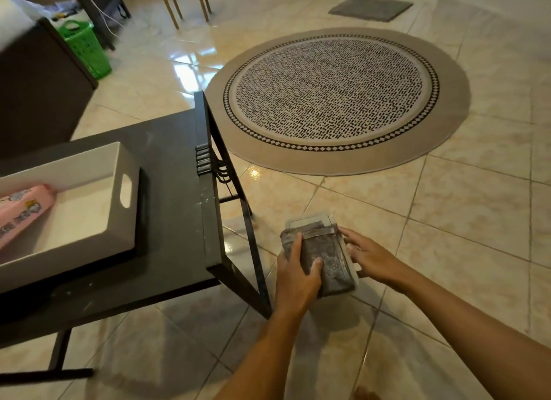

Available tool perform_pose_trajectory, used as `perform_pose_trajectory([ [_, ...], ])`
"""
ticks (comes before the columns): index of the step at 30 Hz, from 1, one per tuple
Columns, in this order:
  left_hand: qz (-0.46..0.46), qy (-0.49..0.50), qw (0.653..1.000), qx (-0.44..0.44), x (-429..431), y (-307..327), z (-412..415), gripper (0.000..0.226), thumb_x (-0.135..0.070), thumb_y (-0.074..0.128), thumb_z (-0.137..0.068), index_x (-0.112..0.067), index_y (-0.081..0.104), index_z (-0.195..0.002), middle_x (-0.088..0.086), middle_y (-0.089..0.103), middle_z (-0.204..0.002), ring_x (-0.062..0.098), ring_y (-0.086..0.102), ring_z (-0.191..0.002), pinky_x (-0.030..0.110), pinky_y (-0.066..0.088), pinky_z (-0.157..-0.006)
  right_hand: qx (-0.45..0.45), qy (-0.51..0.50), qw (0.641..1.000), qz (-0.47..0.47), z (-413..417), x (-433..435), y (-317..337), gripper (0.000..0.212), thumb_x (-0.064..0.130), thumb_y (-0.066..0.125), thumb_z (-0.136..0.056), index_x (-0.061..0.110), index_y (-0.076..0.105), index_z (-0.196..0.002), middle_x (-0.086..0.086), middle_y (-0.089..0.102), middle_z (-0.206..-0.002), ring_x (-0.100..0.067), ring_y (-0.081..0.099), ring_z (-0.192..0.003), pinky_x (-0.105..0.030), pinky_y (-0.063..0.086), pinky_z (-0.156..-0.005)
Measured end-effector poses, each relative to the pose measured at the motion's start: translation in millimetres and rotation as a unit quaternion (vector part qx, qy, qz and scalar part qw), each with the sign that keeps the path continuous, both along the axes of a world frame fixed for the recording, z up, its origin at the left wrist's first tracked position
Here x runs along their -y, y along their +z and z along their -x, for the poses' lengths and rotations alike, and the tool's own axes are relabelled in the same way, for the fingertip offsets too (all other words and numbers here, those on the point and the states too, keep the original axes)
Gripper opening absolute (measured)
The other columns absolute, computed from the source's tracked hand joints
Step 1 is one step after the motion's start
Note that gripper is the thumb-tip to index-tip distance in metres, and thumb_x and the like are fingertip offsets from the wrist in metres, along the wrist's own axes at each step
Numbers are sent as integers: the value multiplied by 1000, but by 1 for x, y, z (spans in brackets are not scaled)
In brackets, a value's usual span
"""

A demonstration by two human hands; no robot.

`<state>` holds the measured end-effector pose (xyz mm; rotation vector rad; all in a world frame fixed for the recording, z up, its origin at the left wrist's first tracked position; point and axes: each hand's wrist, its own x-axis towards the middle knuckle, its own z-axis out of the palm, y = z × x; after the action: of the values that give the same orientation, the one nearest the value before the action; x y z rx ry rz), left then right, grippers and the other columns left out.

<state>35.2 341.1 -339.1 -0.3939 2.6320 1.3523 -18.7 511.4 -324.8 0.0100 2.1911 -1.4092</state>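
Note:
A clear plastic container (313, 222) with a dark grey folded cloth (331, 256) in it is held in the air above the tiled floor, right of the black table. My left hand (296, 276) grips its left side, fingers lying over the cloth and thumb on top. My right hand (368, 255) holds the right edge, with the fingers curled against the container's side.
The black table (173, 191) at the left bears a white tray (89, 238) with a pink packet (21, 211) inside. A round patterned rug (337, 98) lies on the floor beyond. Farther off are a green basket (85, 49), a grey mat (371, 7) and dark furniture (38, 95).

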Motion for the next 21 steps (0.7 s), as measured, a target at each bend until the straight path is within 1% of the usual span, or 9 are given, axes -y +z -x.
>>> perform_pose_trajectory([
  [2, 111, 3, 994, -13, 2, 3, 3, 74, -55, 54, -90, -46, 11, -150, 5, 6, -157, 31, 14, -143, 52, 29, -111, -43, 3, 998, -44, 10, 0, -2, 47, 14, 32, -107, 29, 34, -151, -4, 46, -143, -22, 52, -118, -24, 53, -76],
  [5, 229, -61, 967, -90, -2, 13, 13, 73, -60, 48, -90, -48, 9, -150, -3, -17, -159, 28, -13, -146, 58, 0, -114, -84, 42, 992, -86, 20, 2, -10, 49, 16, 33, -106, 31, 31, -153, -8, 39, -156, -27, 43, -135, -46, 43, -107],
  [8, 274, -152, 945, -96, -8, 13, 21, 70, -66, 37, -91, -53, -2, -148, -5, -28, -158, 26, -26, -143, 60, -8, -110, -79, 60, 993, -62, 22, 3, -15, 49, 16, 33, -107, 32, 28, -153, 0, 34, -159, -23, 33, -145, -38, 36, -114],
  [10, 295, -180, 935, -76, -9, 8, 23, 71, -70, 32, -91, -54, -8, -147, -5, -33, -157, 27, -30, -142, 65, -8, -109, -72, 61, 995, -39, 25, 3, -17, 49, 17, 34, -107, 36, 29, -152, 5, 34, -159, -19, 33, -145, -32, 36, -112],
  [12, 293, -182, 937, -59, -9, 3, 25, 71, -71, 29, -90, -53, -9, -147, -6, -36, -155, 27, -33, -140, 66, -7, -110, -58, 64, 996, -24, 30, 3, -19, 49, 20, 35, -107, 40, 29, -151, 6, 38, -157, -20, 43, -139, -30, 43, -102],
  [14, 283, -178, 941, -55, -9, -2, 24, 70, -70, 27, -91, -52, -9, -148, -7, -35, -156, 26, -33, -141, 64, -7, -110, -45, 67, 996, -21, 38, 3, -19, 49, 22, 34, -107, 43, 28, -151, 0, 53, -144, -23, 63, -105, -31, 52, -78],
  [16, 272, -177, 944, -64, -9, -4, 23, 69, -69, 27, -93, -50, -8, -149, -7, -30, -158, 25, -31, -142, 62, -6, -113, -40, 81, 996, -21, 46, 5, -15, 50, 21, 32, -108, 44, 25, -152, -8, 66, -115, -17, 55, -72, -28, 48, -62],
  [18, 262, -179, 945, -77, -7, -7, 21, 70, -69, 27, -93, -48, -8, -150, -7, -24, -160, 22, -30, -143, 60, -3, -115, -23, 91, 996, -7, 53, 5, -11, 53, 18, 32, -108, 42, 21, -154, -10, 60, -88, -14, 48, -64, -26, 45, -58],
  [21, 247, -185, 946, -96, -3, -10, 19, 70, -69, 27, -92, -47, -4, -151, -7, -18, -161, 19, -28, -143, 55, 0, -117, 18, 98, 994, 32, 58, -4, -12, 61, 12, 37, -106, 42, 17, -155, -13, 48, -79, -12, 49, -56, -27, 45, -57],
])
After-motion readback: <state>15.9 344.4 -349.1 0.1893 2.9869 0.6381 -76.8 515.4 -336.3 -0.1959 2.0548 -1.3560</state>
